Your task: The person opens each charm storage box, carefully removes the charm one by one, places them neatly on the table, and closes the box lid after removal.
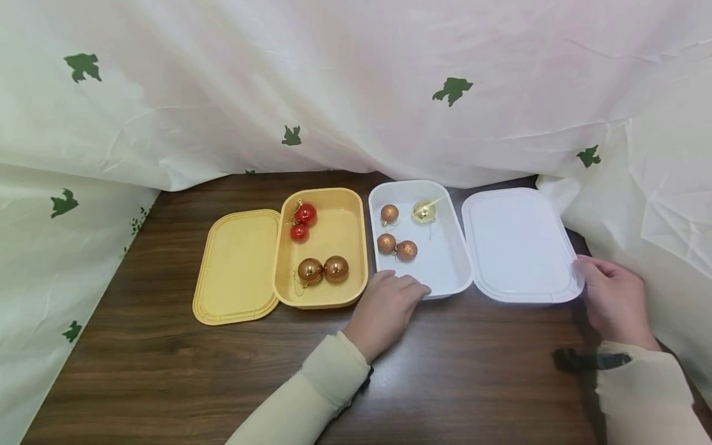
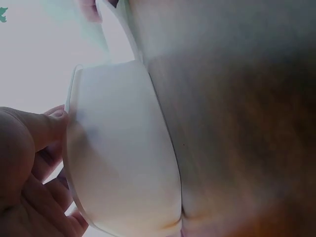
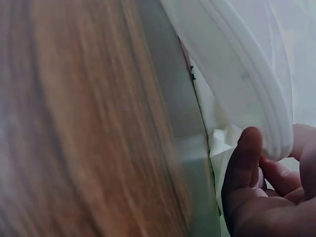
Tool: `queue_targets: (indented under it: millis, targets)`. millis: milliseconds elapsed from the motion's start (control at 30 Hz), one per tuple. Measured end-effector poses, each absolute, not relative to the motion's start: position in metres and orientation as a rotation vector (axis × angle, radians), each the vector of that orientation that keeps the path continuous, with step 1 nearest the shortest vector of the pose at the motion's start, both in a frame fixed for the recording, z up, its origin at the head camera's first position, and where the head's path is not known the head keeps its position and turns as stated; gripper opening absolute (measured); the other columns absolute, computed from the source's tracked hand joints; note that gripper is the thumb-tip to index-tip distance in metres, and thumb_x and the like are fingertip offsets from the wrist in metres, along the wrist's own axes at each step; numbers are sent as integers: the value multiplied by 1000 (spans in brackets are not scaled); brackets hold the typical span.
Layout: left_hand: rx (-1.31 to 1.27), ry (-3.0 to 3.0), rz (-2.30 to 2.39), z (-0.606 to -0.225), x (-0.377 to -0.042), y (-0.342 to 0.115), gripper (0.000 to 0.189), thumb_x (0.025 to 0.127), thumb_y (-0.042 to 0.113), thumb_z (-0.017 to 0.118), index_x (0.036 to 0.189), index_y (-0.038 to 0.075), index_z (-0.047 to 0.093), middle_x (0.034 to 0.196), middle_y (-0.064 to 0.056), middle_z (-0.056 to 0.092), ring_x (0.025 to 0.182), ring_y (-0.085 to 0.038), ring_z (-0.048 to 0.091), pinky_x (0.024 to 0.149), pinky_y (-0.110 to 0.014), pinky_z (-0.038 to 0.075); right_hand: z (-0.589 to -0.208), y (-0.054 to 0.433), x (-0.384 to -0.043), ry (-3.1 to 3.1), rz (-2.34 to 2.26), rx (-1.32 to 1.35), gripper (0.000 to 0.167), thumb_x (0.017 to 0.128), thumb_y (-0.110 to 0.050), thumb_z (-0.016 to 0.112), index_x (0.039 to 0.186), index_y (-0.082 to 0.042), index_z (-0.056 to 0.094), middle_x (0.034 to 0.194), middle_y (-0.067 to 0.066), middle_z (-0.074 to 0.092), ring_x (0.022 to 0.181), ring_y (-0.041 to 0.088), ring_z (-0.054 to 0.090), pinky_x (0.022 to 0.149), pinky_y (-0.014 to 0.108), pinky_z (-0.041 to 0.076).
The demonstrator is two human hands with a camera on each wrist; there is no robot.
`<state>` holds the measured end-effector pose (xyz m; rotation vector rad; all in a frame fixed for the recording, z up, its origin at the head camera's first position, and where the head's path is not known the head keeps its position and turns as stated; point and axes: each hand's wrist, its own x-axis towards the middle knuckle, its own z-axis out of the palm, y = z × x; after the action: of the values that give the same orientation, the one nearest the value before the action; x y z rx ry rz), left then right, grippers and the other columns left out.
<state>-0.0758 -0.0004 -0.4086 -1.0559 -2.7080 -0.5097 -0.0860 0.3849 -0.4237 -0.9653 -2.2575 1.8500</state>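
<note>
My left hand grips the near rim of a white plastic box, and in the left wrist view the thumb lies at its edge. Inside it are three glittery copper baubles and a clear gold bauble. On the right, my right hand pinches the near right corner of a white lid between thumb and fingers. The right wrist view shows this lid's edge raised at a slant above the table. Its left side meets the white box's right rim.
Left of the white box stands a yellow box with two red baubles and two shiny brown baubles. A yellow lid leans against its left side. White cloth with green bird shapes surrounds the dark wooden table.
</note>
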Motion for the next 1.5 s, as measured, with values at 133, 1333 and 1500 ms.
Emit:
queue_targets:
  millis: [133, 1333, 1500]
  targets:
    - [-1058, -2714, -502, -409, -78, 1, 18, 100, 18, 62, 113, 24, 72, 107, 12, 72, 103, -5, 64, 108, -35, 40, -424, 390, -86, -2525, 1634, -957, 48, 97, -36, 64, 136, -7, 64, 81, -26, 57, 75, 4, 52, 56, 20, 48]
    - [-1091, -2717, -489, -407, -82, 4, 18, 101, 22, 61, 114, 26, 73, 107, 15, 72, 105, -1, 63, 113, -36, 37, -426, 400, -90, -3067, 1130, -737, 64, 99, -45, 58, 139, 5, 53, 121, 28, 58, 91, 33, 53, 58, 34, 44]
    - [-1098, -2731, -471, -406, -81, 3, 19, 102, 23, 60, 117, 26, 72, 110, 14, 72, 108, -2, 64, 115, -36, 35, -425, 400, -89, -3069, 1110, -744, 72, 97, -53, 57, 140, 4, 53, 118, 26, 59, 89, 32, 51, 57, 33, 43]
